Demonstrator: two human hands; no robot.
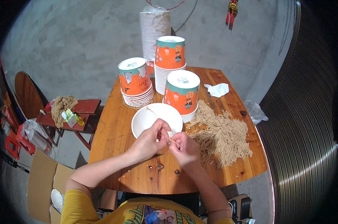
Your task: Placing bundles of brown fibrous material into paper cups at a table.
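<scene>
the left hand (149, 141) and the right hand (185, 149) almost meet, the fingers of each pinched on a thin beige strand (173, 141) by the near side of a white bowl (143, 121). on the wooden desk (129, 179), loose beige yarn (225, 138) lies right of the bowl, near stacked orange tubs (181, 98).
</scene>
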